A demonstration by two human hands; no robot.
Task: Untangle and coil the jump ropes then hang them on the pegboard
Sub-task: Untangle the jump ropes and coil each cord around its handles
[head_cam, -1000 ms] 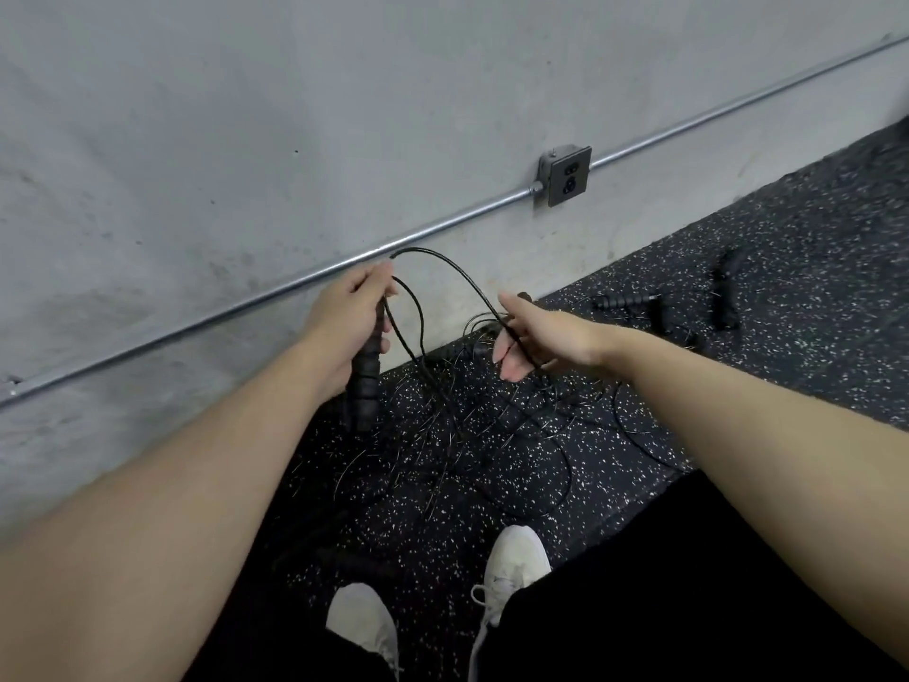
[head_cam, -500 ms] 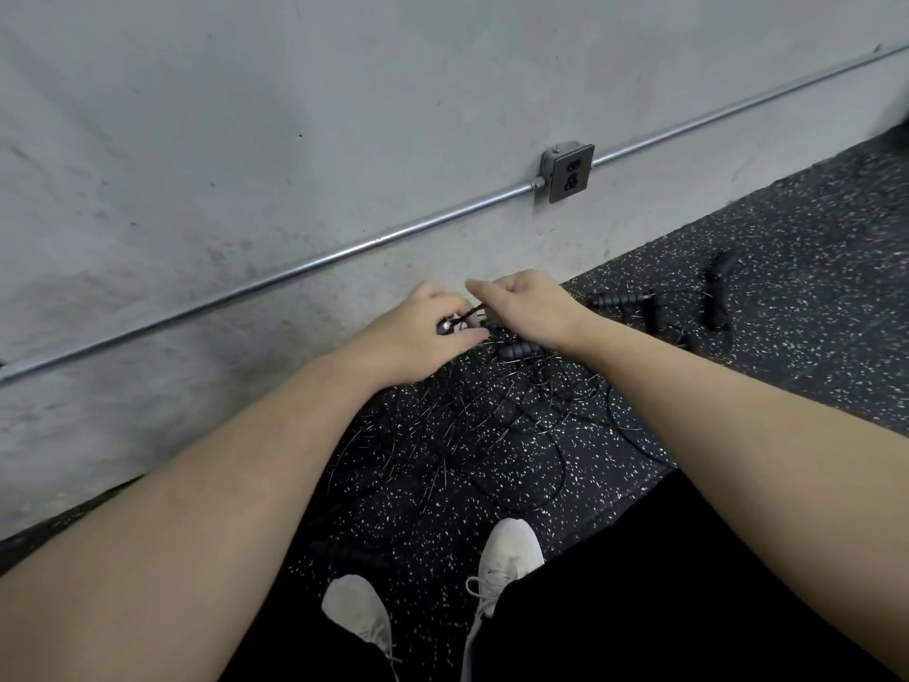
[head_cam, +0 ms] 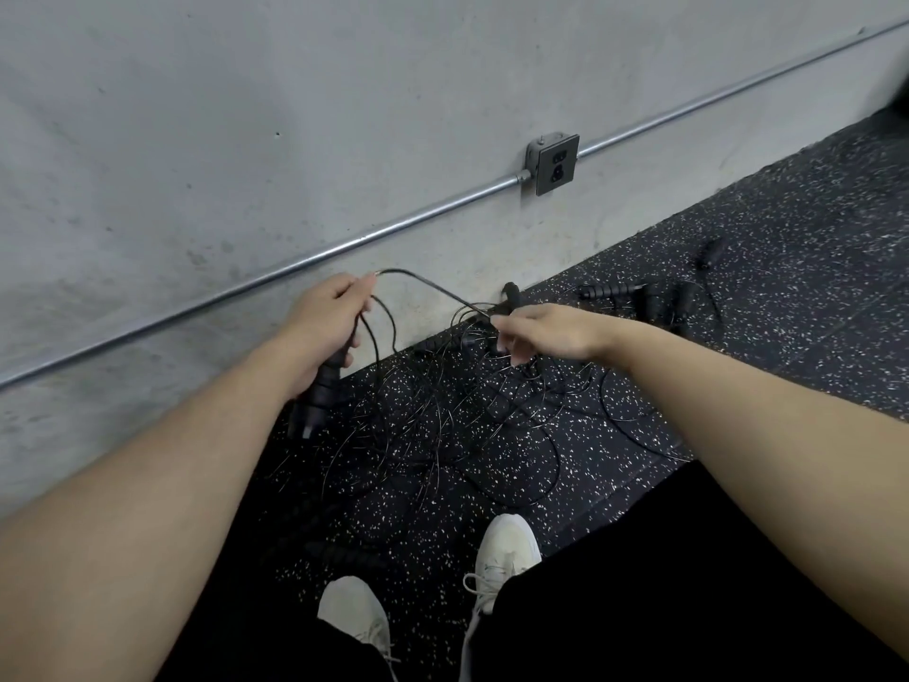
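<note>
While my shoes [head_cam: 506, 543] stay planted on the speckled floor [head_cam: 787, 297], the tangle [head_cam: 442, 415] of thin black rope still lies spread just past them, so little is sorted yet. Half a second ago my hands were pressed together low over the pile; now they have drawn apart with one strand [head_cam: 423, 283] arched between them. My left hand [head_cam: 324, 327] grips a handle [head_cam: 319, 391], its fingers curled round it and pinching the rope at the top. My right hand [head_cam: 546, 332] pinches the strand's other end. That reads to me as one loop added to the coil. More handles [head_cam: 610, 290] lie farther off near the wall [head_cam: 246, 140].
</note>
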